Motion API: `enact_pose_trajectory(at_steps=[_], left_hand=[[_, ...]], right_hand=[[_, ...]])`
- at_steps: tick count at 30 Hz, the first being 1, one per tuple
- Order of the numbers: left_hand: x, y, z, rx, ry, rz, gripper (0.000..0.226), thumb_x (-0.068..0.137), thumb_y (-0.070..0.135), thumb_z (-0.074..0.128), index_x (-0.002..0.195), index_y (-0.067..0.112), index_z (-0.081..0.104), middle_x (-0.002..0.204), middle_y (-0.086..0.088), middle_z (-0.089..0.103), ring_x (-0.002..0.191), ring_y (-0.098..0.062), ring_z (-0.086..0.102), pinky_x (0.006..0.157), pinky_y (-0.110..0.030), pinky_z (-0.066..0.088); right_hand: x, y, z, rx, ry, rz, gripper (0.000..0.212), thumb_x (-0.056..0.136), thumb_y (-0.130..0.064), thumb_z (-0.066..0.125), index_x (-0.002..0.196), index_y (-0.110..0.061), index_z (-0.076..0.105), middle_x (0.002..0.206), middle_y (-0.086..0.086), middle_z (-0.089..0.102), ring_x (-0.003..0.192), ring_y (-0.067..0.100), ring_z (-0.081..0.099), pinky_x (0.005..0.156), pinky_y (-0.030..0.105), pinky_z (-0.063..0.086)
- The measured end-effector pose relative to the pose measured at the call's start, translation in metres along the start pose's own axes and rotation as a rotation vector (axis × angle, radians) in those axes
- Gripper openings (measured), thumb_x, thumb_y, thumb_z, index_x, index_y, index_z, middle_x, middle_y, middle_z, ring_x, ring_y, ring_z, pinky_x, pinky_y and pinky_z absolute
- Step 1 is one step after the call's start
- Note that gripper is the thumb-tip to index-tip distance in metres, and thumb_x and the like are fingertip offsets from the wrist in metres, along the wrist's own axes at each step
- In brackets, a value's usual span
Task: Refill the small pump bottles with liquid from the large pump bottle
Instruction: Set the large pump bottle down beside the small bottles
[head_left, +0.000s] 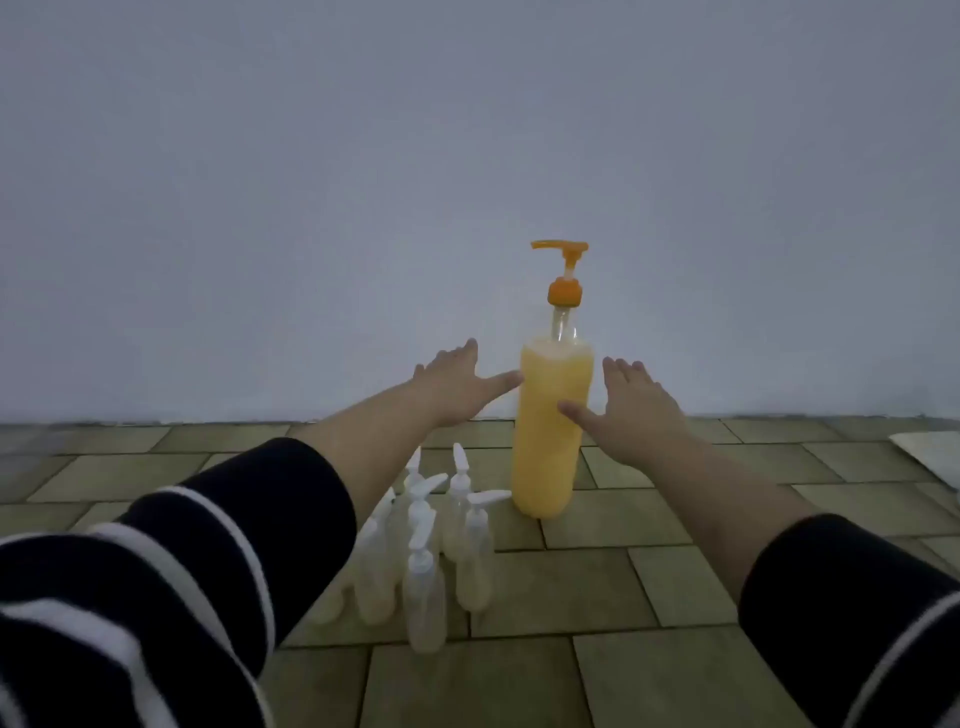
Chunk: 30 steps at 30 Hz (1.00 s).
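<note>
Head view: large pump bottle (551, 426) stands upright on the tiled floor (649, 566) by the wall, nearly full of yellow liquid, orange pump (563, 270) on. Left hand (457, 387) and right hand (631, 410) flank it, fingers spread, thumbs at its sides, not yet gripping. Small pump bottles (431, 551) clustered just in front-left. Grip low on the body with both palms and keep it vertical; it's top-heavy.

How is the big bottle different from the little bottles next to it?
The big bottle is much taller than the little bottles. Its pump is orange, while theirs are white. It is filled nearly to the neck with yellow liquid; the little ones look clear, with only pale liquid low down. It stands alone, while they huddle in a cluster. All stand upright on the tiled floor with pumps on.
</note>
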<state>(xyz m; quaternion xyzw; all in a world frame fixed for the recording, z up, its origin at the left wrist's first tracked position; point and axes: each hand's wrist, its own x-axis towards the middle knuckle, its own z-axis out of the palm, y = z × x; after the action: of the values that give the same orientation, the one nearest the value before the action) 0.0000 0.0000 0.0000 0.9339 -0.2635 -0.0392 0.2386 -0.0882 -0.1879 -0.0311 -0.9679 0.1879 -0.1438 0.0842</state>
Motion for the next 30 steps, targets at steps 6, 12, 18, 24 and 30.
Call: enact_pose_trajectory(at_steps=[6,12,18,24,30], left_hand=[[0.040,0.012,0.016,-0.459,-0.188,-0.026,0.094,0.080,0.060,0.058,0.150,0.019,0.012,0.155,-0.005,0.023,0.139,-0.027,0.029,0.111,-0.045,0.030],[0.068,0.025,0.027,-0.646,-0.208,0.040,0.086,0.072,0.044,0.076,0.141,0.028,0.028,0.138,-0.001,0.042,0.122,-0.029,0.045,0.094,-0.051,0.048],[0.076,0.029,0.040,-0.554,-0.110,0.042,0.086,0.068,0.046,0.078,0.137,0.029,0.028,0.128,0.000,0.045,0.113,-0.028,0.048,0.089,-0.048,0.051],[0.068,0.031,0.038,-0.560,-0.141,0.025,0.079,0.069,0.044,0.077,0.132,0.031,0.031,0.126,0.000,0.047,0.110,-0.028,0.049,0.087,-0.049,0.052],[0.048,0.039,0.042,-0.577,-0.172,0.011,0.078,0.067,0.045,0.077,0.130,0.034,0.032,0.125,0.002,0.046,0.110,-0.028,0.048,0.086,-0.051,0.052]], right_hand=[[0.019,-0.002,0.026,0.518,-0.179,0.047,0.087,0.072,-0.048,0.075,0.142,-0.022,0.030,0.137,0.003,0.047,0.120,0.024,0.048,0.091,0.037,0.045],[0.035,0.001,0.052,0.703,-0.239,0.132,0.107,0.056,-0.045,0.086,0.141,-0.021,0.026,0.130,-0.001,0.048,0.117,0.025,0.049,0.092,0.043,0.049],[0.043,0.007,0.067,0.781,-0.214,0.134,0.123,0.026,-0.062,0.083,0.135,-0.031,0.034,0.122,-0.007,0.055,0.110,0.021,0.054,0.087,0.048,0.052],[0.035,0.009,0.058,0.772,-0.235,0.096,0.118,0.030,-0.055,0.087,0.134,-0.032,0.037,0.121,-0.010,0.056,0.110,0.018,0.054,0.087,0.044,0.052],[0.013,0.013,0.046,0.783,-0.255,0.062,0.112,0.037,-0.046,0.090,0.135,-0.031,0.037,0.121,-0.009,0.055,0.110,0.019,0.053,0.082,0.038,0.051]])
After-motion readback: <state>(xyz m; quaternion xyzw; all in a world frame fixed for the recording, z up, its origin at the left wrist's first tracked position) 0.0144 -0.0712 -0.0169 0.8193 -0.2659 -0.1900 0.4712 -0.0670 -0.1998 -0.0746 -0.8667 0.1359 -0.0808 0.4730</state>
